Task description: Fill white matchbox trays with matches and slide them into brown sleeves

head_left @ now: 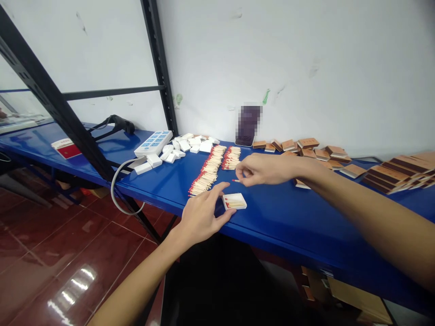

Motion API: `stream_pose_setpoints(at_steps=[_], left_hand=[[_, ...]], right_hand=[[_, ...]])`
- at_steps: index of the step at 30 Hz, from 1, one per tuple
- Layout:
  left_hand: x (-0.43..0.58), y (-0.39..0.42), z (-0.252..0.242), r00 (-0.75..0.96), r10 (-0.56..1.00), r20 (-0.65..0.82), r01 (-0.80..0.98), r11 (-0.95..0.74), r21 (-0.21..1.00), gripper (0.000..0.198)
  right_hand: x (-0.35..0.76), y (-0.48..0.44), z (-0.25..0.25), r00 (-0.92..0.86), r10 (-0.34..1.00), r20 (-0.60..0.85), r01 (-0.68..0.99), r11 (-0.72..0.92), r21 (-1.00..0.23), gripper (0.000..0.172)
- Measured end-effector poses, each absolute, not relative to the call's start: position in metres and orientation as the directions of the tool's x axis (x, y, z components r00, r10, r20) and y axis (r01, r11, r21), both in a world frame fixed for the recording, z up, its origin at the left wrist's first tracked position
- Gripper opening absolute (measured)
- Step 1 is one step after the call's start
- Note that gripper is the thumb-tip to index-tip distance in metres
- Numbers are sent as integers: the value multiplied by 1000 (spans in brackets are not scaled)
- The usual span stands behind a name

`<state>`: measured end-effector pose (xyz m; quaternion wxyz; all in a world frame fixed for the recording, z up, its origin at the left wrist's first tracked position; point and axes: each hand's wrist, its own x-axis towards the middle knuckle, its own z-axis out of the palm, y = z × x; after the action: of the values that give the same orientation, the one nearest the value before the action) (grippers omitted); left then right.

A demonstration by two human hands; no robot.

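A small white matchbox tray (239, 199) lies near the table's front edge with some red-headed matches inside. My left hand (200, 216) grips it between thumb and fingers at its left end. Just above and to the right of it, my right hand (263, 168) is pinching a match (235, 180), whose red tip points left. Beyond my hands, a long row of matches (209, 170) and a shorter pile of matches (231, 157) lie on the blue table (272, 213).
White empty trays (184, 145) are heaped at the back left beside a white power strip (154, 143). A phone (249, 124) leans on the wall. Brown matchbox sleeves (308, 143) lie at the back right, with stacked sleeves (394, 174) farther right. A black shelf post (57, 90) rises at left.
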<state>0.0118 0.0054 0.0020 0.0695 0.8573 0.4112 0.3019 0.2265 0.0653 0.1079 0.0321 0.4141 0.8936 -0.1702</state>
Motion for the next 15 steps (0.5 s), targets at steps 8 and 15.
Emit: stream_pose_setpoints(at_steps=[8, 15], left_hand=[[12, 5, 3, 478, 753, 453, 668, -646, 368, 54], [12, 5, 3, 491, 740, 459, 664, -659, 352, 34]], right_hand=[[209, 48, 104, -728, 592, -345, 685, 610, -398, 10], [214, 51, 109, -723, 662, -200, 683, 638, -357, 20]])
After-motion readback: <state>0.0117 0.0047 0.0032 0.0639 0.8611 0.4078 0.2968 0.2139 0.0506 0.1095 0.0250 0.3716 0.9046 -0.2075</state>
